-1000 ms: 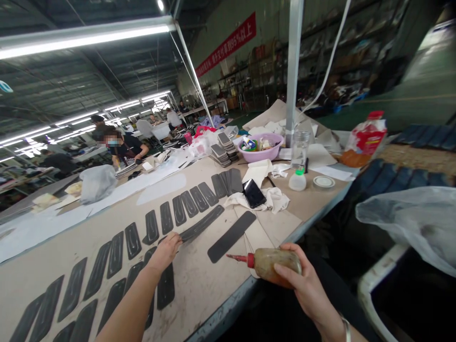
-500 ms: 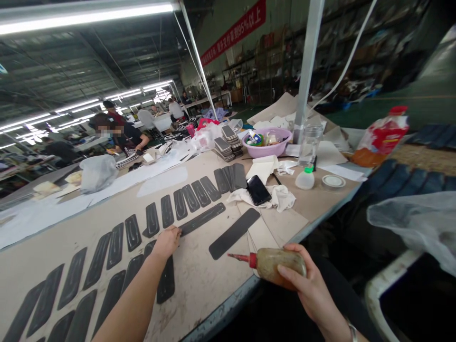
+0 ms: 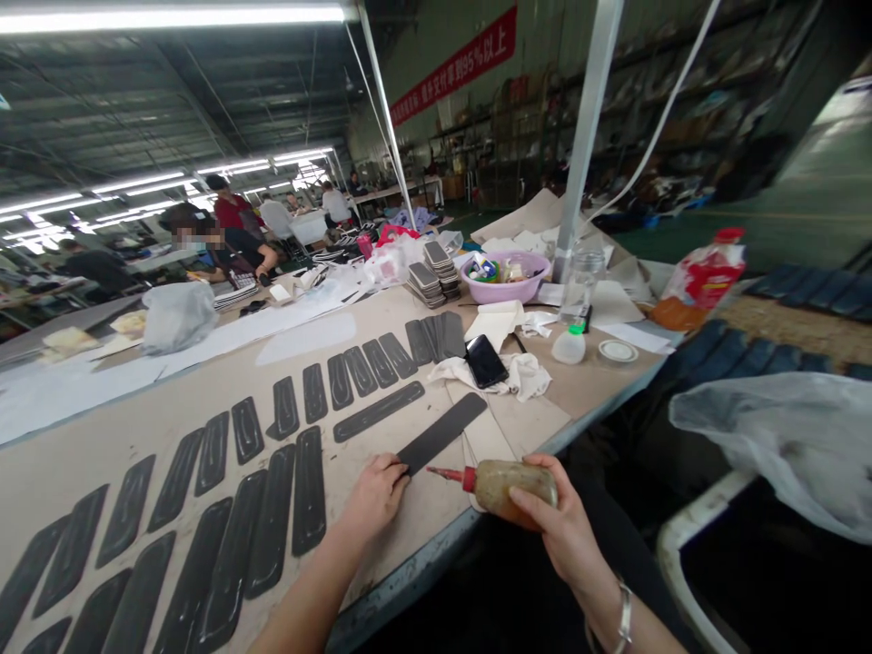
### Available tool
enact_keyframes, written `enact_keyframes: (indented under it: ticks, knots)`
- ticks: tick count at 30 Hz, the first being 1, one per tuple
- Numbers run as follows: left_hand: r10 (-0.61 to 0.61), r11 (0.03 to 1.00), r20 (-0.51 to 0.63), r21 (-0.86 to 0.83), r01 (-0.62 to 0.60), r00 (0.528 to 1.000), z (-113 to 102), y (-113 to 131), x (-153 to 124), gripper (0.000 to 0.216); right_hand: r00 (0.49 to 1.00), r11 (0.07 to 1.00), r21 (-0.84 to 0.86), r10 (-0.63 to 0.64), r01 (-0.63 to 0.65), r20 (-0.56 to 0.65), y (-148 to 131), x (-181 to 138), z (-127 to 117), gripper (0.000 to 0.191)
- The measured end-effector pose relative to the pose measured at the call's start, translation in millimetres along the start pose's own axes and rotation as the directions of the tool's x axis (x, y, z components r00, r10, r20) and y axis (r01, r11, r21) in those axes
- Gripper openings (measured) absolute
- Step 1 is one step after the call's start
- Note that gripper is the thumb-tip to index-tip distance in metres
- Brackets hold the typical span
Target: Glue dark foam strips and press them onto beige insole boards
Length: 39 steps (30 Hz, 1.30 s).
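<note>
My left hand [image 3: 377, 495] has its fingers closed on the near end of a matte dark grey strip [image 3: 446, 429] with rounded ends, which lies on the table. My right hand [image 3: 564, 522] is wrapped around a squeeze bottle [image 3: 500, 485] of yellowish-brown liquid, held tilted on its side. Its red nozzle [image 3: 450, 474] points left, just short of the left fingers. Beyond the left hand lies a long strip [image 3: 379, 411] with glossy wet lines. More such dark strips [image 3: 310, 490] lie in rows to the left, many with shiny trails.
A phone [image 3: 486, 361] rests on a white cloth [image 3: 528, 377]. Behind are a purple basin [image 3: 504, 287], stacked dark pieces [image 3: 432, 277], a glass jar [image 3: 580, 286] and a small white bottle [image 3: 568, 346]. A metal post [image 3: 587, 136] rises there. A co-worker [image 3: 238, 250] sits at far left.
My left hand has moved right and nearer, from the long glossy strip to the end of the matte strip. My right hand still holds the bottle, slightly further left in view.
</note>
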<state>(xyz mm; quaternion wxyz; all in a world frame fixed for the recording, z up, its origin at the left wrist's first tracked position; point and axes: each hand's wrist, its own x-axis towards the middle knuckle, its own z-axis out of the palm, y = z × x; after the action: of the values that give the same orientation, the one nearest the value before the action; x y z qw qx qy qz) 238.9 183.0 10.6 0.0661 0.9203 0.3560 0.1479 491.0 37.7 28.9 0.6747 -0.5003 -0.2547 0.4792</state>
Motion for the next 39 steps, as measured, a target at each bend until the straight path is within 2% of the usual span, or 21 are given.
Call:
enact_keyframes:
  ticks: [3,6,12,15,18,20,23,25,27,34,39]
  knots:
    - [0.019,0.999,0.013,0.036,-0.020,1.000,-4.1,2.5,2.0,0.024,1.000,0.999,-0.021,-0.025,0.025,-0.003,2.6,-0.8,1.4,0.048]
    - [0.023,0.997,0.024,0.074,-0.025,0.999,-14.4,6.4,-8.3,0.024,0.999,0.998,-0.037,-0.041,0.041,-0.001,4.2,-2.2,2.6,0.047]
    - [-0.110,0.982,-0.040,0.150,0.114,0.993,-29.3,16.3,-78.5,0.018,0.997,0.990,-0.126,-0.059,0.066,0.055,4.8,-7.3,11.5,0.046]
    - [-0.151,0.978,-0.095,0.130,0.162,0.984,-28.4,19.3,-110.9,0.017,0.991,0.974,-0.202,-0.080,0.101,0.111,7.5,-11.7,26.9,0.045]
    - [-0.163,0.983,-0.146,0.056,0.173,0.976,-23.4,20.8,-126.7,0.018,0.969,0.925,-0.318,-0.149,0.208,0.198,15.9,-18.8,47.5,0.040]
    - [-0.151,0.988,-0.173,-0.009,0.152,0.973,-20.4,20.9,-130.2,0.018,0.930,0.838,-0.419,-0.256,0.350,0.265,23.6,-24.7,60.6,0.037]
    - [-0.137,0.990,-0.187,-0.066,0.127,0.973,-18.3,20.7,-131.5,0.019,0.834,0.677,-0.495,-0.376,0.544,0.403,33.8,-32.8,75.6,0.032]
    - [-0.126,0.990,-0.189,-0.083,0.112,0.974,-18.0,20.4,-131.6,0.019,0.783,0.619,-0.490,-0.395,0.614,0.481,38.2,-36.7,82.0,0.031]
    - [-0.113,0.991,-0.194,-0.097,0.095,0.975,-18.0,20.1,-131.7,0.021,0.757,0.590,-0.488,-0.391,0.643,0.524,40.9,-39.0,85.9,0.031]
    - [-0.123,0.987,-0.173,-0.122,0.102,0.977,-19.4,21.7,-130.8,0.021,0.757,0.578,-0.509,-0.346,0.638,0.555,45.9,-40.3,89.8,0.029]
    - [-0.144,0.984,-0.177,-0.133,0.121,0.974,-20.8,23.6,-129.1,0.020,0.766,0.520,-0.564,-0.387,0.641,0.513,40.3,-34.9,80.1,0.027]
